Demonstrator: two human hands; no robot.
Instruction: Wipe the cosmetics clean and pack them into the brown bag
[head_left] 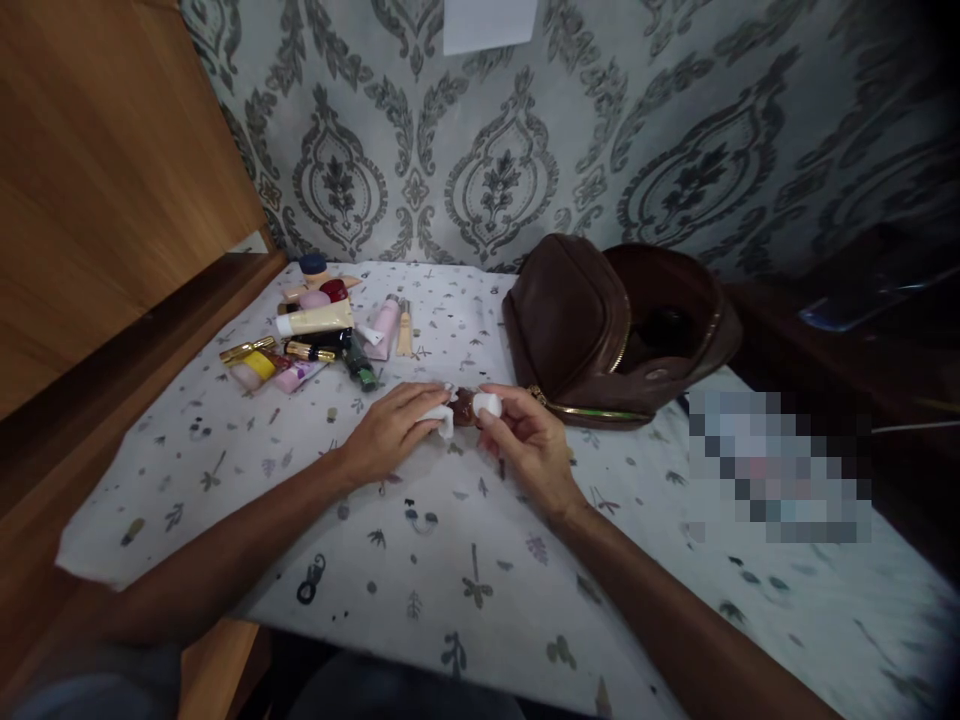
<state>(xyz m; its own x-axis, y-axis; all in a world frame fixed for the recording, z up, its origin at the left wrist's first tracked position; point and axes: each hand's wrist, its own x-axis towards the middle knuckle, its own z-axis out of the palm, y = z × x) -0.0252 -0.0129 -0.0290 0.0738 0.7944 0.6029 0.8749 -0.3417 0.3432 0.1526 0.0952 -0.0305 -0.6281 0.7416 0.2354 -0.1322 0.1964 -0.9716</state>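
Note:
Over the middle of the cloth, both hands meet at a small brown bottle (pixel 464 408) lying roughly sideways. My right hand (pixel 531 442) pinches its white cap (pixel 487 405) between thumb and fingers. A crumpled white tissue (pixel 445 420) is gripped in my left hand (pixel 388 432) and pressed to the bottle's left end. That end is hidden by the tissue and fingers. Just behind my right hand stands a brown leather bag (pixel 562 310), its zipped top gaping.
Cosmetics lie heaped at the back left, including a cream tube (pixel 315 319), a pink tube (pixel 385 326) and a dark blue-lidded jar (pixel 313 266). A patterned cloth (pixel 420 570) covers the table. Wooden furniture (pixel 112 130) borders the left, and a patterned wall (pixel 420 150) rises behind.

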